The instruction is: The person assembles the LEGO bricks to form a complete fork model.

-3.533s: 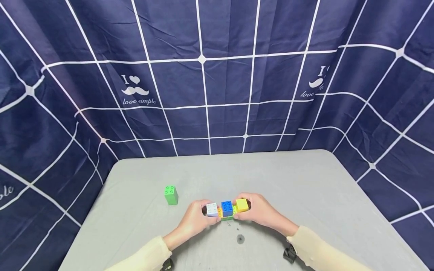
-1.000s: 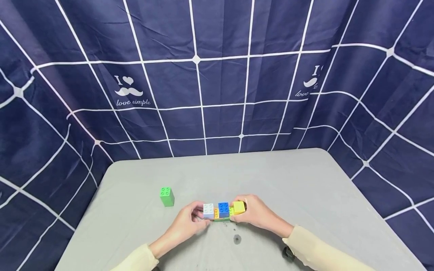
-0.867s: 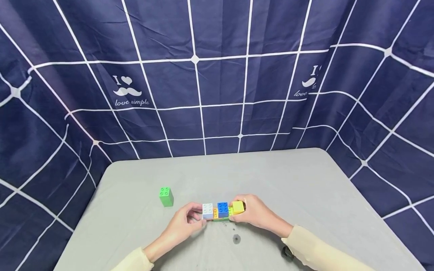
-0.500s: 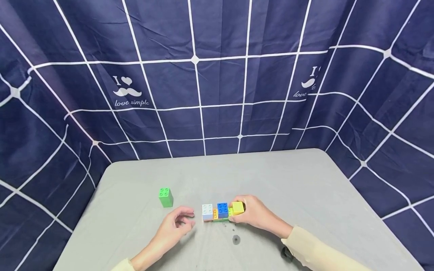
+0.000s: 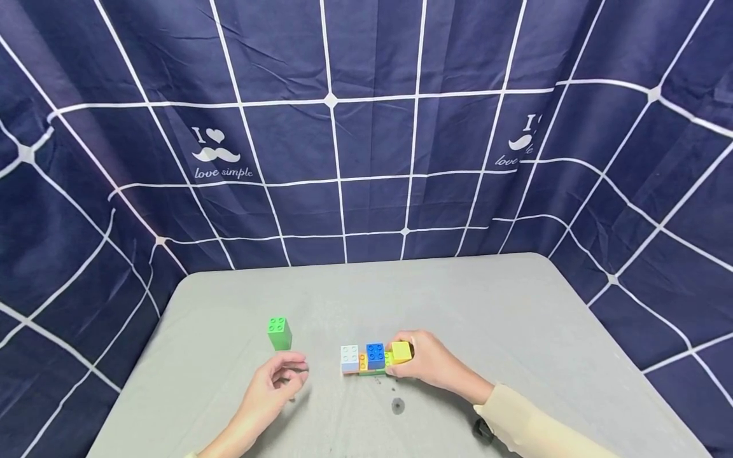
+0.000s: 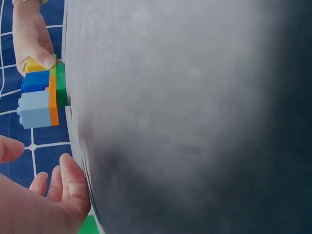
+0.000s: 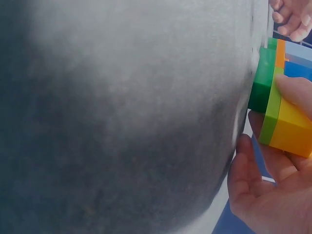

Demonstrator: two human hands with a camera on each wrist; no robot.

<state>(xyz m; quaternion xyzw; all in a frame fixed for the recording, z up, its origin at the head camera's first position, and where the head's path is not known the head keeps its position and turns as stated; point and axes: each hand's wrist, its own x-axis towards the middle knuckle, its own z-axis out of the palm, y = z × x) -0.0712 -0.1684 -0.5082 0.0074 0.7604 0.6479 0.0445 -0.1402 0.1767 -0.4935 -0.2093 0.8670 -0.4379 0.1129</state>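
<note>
A toy brick assembly stands at the middle of the grey table. Along its top sit a pale blue-white brick (image 5: 350, 358), a blue brick (image 5: 375, 356) and a yellow brick (image 5: 401, 352). Under these are an orange plate (image 6: 53, 109), a lime plate (image 7: 273, 107) and a green brick (image 7: 263, 73). My right hand (image 5: 429, 360) grips the yellow end, its thumb on the near side. Left of the assembly, my left hand (image 5: 266, 389) is held with loosely bent fingers and nothing between them. Just beyond its fingertips stands a tall green brick (image 5: 280, 334).
The grey table (image 5: 487, 305) reaches back to a dark blue curtain (image 5: 378, 140) with white grid lines, which also hangs at both sides. A dark spot (image 5: 397, 405) marks the tabletop in front of the assembly. Beneath the right sleeve (image 5: 532, 423) a black object is partly visible.
My left hand has let go of the pale end of the assembly and moved left, near the tall green brick. The right hand keeps its grip on the yellow end.
</note>
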